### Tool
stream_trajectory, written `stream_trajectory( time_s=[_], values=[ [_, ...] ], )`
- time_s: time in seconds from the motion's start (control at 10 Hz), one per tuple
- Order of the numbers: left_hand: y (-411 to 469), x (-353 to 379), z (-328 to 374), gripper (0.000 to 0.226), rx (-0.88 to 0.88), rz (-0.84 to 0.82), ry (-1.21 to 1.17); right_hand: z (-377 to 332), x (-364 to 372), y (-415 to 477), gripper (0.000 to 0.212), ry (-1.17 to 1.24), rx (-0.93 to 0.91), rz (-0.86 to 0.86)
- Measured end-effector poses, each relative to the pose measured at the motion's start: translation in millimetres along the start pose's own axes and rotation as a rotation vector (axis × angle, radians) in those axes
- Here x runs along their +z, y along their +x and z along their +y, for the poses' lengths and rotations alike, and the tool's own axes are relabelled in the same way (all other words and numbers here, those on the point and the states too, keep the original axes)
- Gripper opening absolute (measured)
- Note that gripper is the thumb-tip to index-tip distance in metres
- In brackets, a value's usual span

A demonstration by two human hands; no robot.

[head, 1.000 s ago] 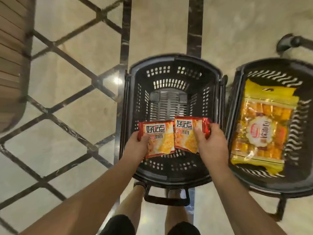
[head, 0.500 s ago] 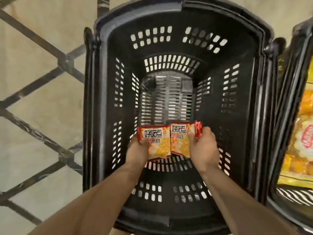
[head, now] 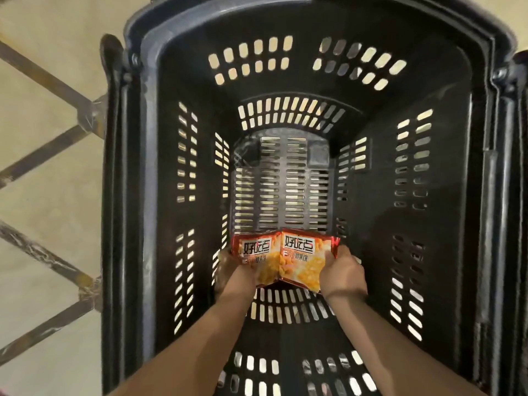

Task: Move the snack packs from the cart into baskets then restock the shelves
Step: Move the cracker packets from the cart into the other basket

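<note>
Black plastic makes up the big basket, and its walls are full of little slots. Both arms reach down inside it. The left hand holds the left pack by its lower left corner. The right hand holds the right pack by its right edge. So each grip is closed on one snack pack, though the left hand looks a bit blurry.

The two packs are red at the top and yellow below, with white labels. They lie side by side and touch along the middle, tipped up there a little like a tent. They are low in the basket, by the near end of its slotted bottom. I cannot tell if they rest on it or hang just above it.

The packs look small, light and puffy. The shiny wrapper is likely slippery and crinkly, and it bends easily. The snacks inside could crack if squeezed hard. I think the flat sealed edges and corners are the best places to hold, which is where the hands are now. A soft pinch should be enough.

To the left of the basket is a pale floor with dark lines crossing it.
</note>
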State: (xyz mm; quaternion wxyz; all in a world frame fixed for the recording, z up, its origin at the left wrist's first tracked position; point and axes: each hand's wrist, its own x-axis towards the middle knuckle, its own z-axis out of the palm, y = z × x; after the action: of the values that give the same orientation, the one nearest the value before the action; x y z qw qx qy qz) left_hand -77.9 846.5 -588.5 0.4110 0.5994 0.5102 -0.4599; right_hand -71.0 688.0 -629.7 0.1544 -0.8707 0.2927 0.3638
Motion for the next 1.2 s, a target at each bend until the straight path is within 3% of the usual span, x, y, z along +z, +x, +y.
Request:
stream_trajectory(
  time_s=[0.2, 0.4, 0.5, 0.6, 0.7, 0.8, 1.1, 1.2],
  values=[
    [24.0, 14.7, -36.7, 0.035, 0.150, 0.146, 0.253, -2.1, 0.5, -11.5, 0.033, 0.131, 0.029, -0.016],
    [25.2, 11.6, -35.7, 0.057, 0.122, 0.155, 0.225, -1.1, -4.7, -17.5, 0.043, -0.030, -0.066, -0.080],
    [23.1, 5.9, -29.5, 0.055, 0.129, 0.134, 0.245, -7.4, -3.7, -13.5, 0.046, -0.049, -0.054, -0.066],
    [23.9, 5.7, -28.4, 0.022, 0.160, 0.074, 0.213, -13.0, -2.6, -9.1, 0.040, -0.047, -0.027, -0.050],
    [27.1, 6.4, -32.8, 0.008, 0.173, 0.056, 0.186, -7.6, -0.3, -6.3, 0.039, 0.017, -0.052, -0.130],
    [39.6, 6.4, -36.9, 0.045, 0.226, 0.097, 0.096, 0.3, 2.0, -0.1, 0.042, 0.060, -0.061, -0.183],
    [56.4, -1.0, -33.2, 0.042, 0.228, 0.039, 0.061, 4.6, 15.7, 17.4, 0.043, 0.089, -0.013, -0.250],
    [58.1, -0.6, -34.3, 0.039, 0.238, 0.099, 0.145, 3.7, 15.5, 16.5, 0.042, 0.087, -0.007, -0.268]
  ],
)
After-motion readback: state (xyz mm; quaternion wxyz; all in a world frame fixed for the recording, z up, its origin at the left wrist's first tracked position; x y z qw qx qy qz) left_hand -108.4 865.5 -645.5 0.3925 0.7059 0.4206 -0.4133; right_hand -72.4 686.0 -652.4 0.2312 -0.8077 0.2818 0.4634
